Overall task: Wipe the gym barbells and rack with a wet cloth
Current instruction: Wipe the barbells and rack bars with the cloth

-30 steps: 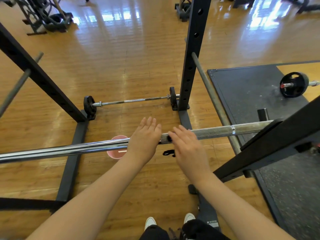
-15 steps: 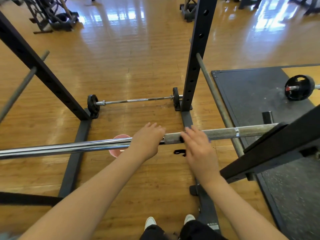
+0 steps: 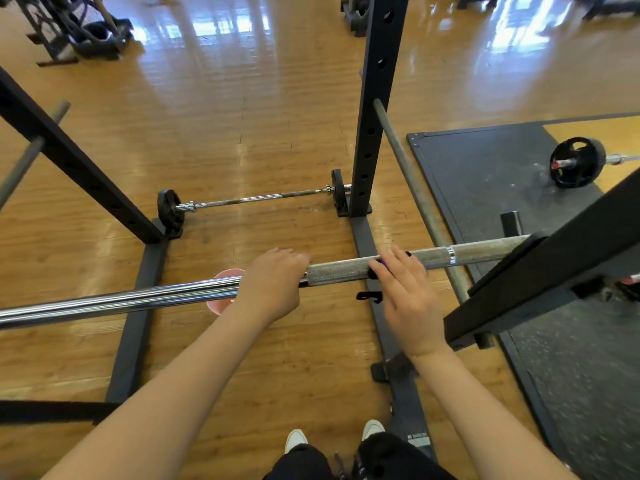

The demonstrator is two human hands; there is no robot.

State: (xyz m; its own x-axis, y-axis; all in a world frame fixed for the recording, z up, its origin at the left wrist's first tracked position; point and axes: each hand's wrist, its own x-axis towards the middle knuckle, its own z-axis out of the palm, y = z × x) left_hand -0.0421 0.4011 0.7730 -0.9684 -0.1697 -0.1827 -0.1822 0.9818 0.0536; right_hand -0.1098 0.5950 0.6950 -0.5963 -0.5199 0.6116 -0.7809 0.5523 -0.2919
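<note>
We have both hands on the bar, which runs left to right straight across in front of us, its long axis square to our forearms and its right end resting on the rack. Our left hand sits where the shiny smooth length meets the knurled grip; its fingers curl over the top of the bar and look wrapped around it, though their tips are hidden behind. Our right hand lies on the knurled part, nearer the rack end, fingers loosely spread and laid over the bar, pressing a small dark cloth of which only an edge shows beneath them. We judge the next stroke must run along the axis, rightward from the right fingers toward the silver collar, with the left hand steadying. A pink bowl stands on the floor below the left fingers.
</note>
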